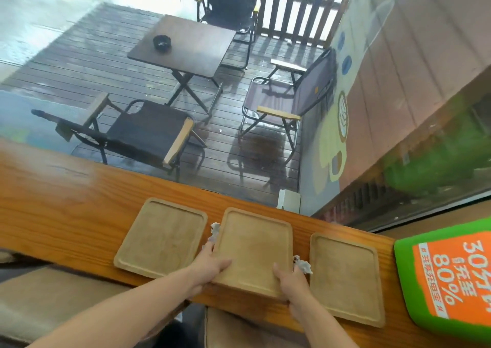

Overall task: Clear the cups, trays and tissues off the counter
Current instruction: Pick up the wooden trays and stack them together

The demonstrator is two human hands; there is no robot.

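Three wooden trays lie in a row along the wooden worktop (66, 201), which runs from the left of the frame down to the lower right. The left tray (162, 236) and the right tray (345, 276) lie flat, each with a narrow gap to the middle tray (255, 249). All three sit close to the near edge. The far edge is just beyond the left and middle trays.

Both hands hold the middle tray at its near corners. The left hand (212, 265) has its grip curled round the left edge, thumb on top. The right hand (289, 286) has its grip curled round the right corner, thumb on the tray's surface. Whether the tray is lifted off the wood cannot be told.

Two crumpled tissues show. The left tissue (214, 230) sits in the gap beside the left tray, at the left fingertips. The right tissue (303, 264) sits against the right hand's fingers, in the gap beside the right tray.

Left of the trays the worktop is a long bare stretch. To the right, a green and orange sign (446, 278) stands just past the right tray. A small white block (289, 200) sits at the far edge.

Beyond the glass, a wooden deck holds one folding table (186, 47) with one ashtray (162, 42) and three folding chairs (148, 132).
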